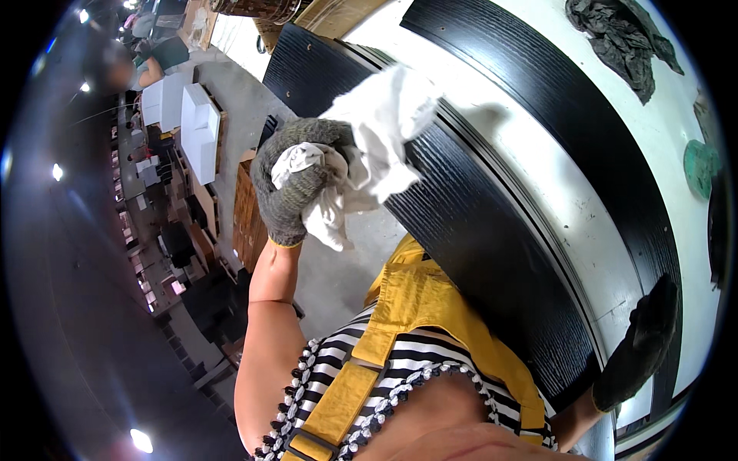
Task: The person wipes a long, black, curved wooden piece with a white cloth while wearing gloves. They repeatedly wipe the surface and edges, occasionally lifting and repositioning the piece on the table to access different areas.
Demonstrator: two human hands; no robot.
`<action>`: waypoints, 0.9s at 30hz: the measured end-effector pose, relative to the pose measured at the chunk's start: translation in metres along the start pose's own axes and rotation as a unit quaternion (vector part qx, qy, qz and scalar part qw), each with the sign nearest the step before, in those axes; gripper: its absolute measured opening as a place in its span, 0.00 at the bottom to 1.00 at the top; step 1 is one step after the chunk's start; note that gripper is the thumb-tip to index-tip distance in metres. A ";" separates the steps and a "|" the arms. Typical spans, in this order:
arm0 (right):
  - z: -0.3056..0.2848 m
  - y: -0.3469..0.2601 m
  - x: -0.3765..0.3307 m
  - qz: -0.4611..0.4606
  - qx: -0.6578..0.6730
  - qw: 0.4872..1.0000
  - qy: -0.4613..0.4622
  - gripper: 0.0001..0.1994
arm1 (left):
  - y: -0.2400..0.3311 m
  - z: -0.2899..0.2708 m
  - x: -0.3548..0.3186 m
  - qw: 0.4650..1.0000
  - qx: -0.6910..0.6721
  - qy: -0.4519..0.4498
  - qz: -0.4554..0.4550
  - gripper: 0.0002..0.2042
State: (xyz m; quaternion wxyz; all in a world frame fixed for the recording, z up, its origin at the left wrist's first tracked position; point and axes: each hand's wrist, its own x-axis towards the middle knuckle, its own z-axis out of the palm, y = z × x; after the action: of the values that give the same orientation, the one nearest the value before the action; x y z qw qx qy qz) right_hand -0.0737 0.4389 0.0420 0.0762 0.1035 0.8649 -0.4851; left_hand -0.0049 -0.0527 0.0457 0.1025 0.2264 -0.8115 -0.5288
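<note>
My left hand (288, 173), in a grey knitted glove, is closed around a bunched white cloth (384, 115). The cloth's loose end hangs out over a black wood-grain board (477, 223) nearest my body. At the lower right, my right hand (638, 346) wears a dark glove. Its fingers are stretched out, resting at the near end of a second, longer black board (569, 100), with nothing visible in them. A grooved strip edges the nearer board, facing the white tabletop between the two boards.
A crumpled black cloth (626, 42) lies on the white table (692, 100) at the far right, with a green round object (701, 169) nearer. Wooden pieces (330, 15) stand at the far end. To the left are stacked white panels (200, 131) and a person in the distance.
</note>
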 end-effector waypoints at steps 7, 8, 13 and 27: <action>0.000 0.004 0.000 0.044 0.002 0.999 0.004 0.44 | 0.062 0.051 0.036 0.857 0.375 -0.166 0.312 0.27; -0.001 0.009 0.000 0.051 0.019 0.998 0.008 0.44 | 0.063 0.052 0.044 0.848 0.375 -0.159 0.340 0.25; 0.001 0.002 0.002 0.046 0.034 0.998 -0.003 0.43 | 0.047 0.042 0.059 0.882 0.328 -0.217 0.260 0.26; -0.005 0.011 0.006 0.018 0.095 0.993 -0.065 0.46 | 0.022 0.010 0.105 0.957 0.218 -0.079 0.175 0.24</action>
State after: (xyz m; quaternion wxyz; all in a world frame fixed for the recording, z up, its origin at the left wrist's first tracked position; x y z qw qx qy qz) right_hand -0.0768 0.4494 0.0341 0.1311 0.0941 0.8061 -0.5694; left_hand -0.1067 -0.0868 0.0539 0.0768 0.0549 -0.9396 -0.3291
